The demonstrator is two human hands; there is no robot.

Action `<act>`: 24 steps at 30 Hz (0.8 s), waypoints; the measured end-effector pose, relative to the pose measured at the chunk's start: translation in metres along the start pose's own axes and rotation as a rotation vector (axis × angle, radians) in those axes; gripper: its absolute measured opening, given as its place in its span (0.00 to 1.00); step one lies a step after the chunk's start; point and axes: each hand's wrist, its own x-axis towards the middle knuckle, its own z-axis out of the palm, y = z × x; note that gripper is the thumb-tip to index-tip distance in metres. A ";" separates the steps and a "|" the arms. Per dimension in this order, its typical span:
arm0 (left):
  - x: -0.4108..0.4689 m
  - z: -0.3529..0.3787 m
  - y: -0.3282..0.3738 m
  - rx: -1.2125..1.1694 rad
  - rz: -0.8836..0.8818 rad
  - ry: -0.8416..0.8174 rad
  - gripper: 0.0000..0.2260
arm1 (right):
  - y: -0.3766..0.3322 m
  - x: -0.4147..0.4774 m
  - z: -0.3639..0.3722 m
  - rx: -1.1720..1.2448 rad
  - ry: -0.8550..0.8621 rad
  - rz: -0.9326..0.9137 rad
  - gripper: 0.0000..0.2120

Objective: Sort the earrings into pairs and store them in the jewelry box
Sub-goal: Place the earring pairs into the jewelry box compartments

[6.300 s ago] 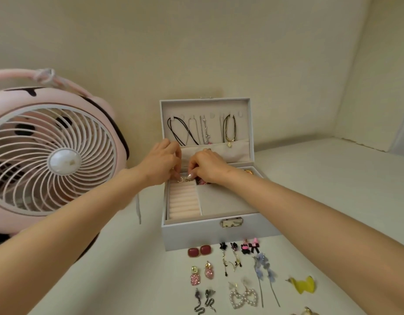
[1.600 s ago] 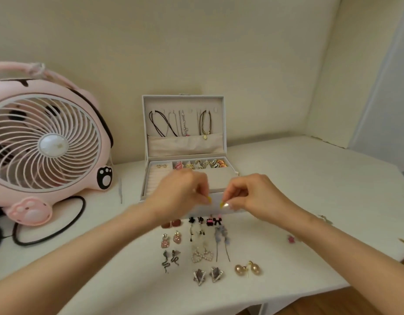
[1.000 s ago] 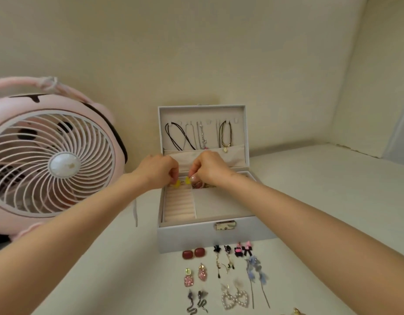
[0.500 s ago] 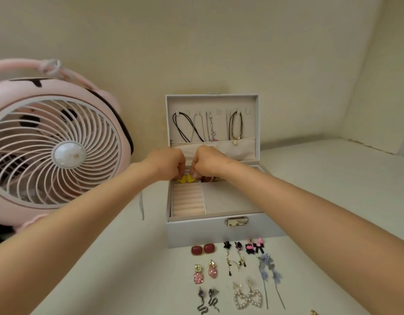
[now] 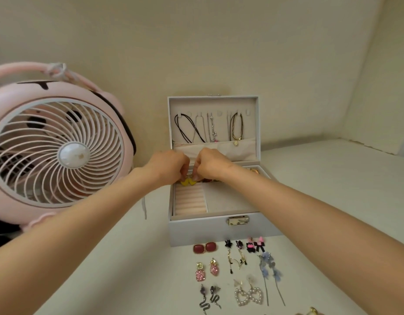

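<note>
The left hand (image 5: 168, 165) and right hand (image 5: 211, 163) each pinched one of two yellow earrings (image 5: 188, 182) over the jewelry box (image 5: 219, 230); seven pairs (image 5: 205, 248) lay on the table (image 5: 332, 189)

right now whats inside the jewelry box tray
Visible: pink ring rolls front left, a grey compartment beside them, and yellow earrings pinched by the left hand and right hand at the back. A gold piece shows back right; the hands cover the rest.

**Grey-blue box, bright earrings**

The jewelry box (image 5: 196, 233) is grey-blue, lined beige. At frame centre, yellow earrings (image 5: 188, 181). Lower right on the white table (image 5: 332, 189): dark red studs (image 5: 205, 248), pink glitter drops (image 5: 205, 270), blue flowers (image 5: 270, 267), white pearl hearts (image 5: 248, 296). At left, a pink fan (image 5: 37, 89) with a white grille.
</note>
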 end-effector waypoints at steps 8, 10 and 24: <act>-0.001 0.003 0.000 -0.029 -0.025 -0.045 0.08 | 0.002 -0.019 0.001 -0.056 0.084 -0.109 0.07; 0.000 0.002 0.004 0.002 -0.053 -0.041 0.07 | 0.002 -0.023 0.000 -0.079 0.087 -0.124 0.08; -0.011 0.001 -0.006 0.180 0.107 0.060 0.09 | 0.003 -0.031 -0.002 -0.119 0.132 -0.172 0.08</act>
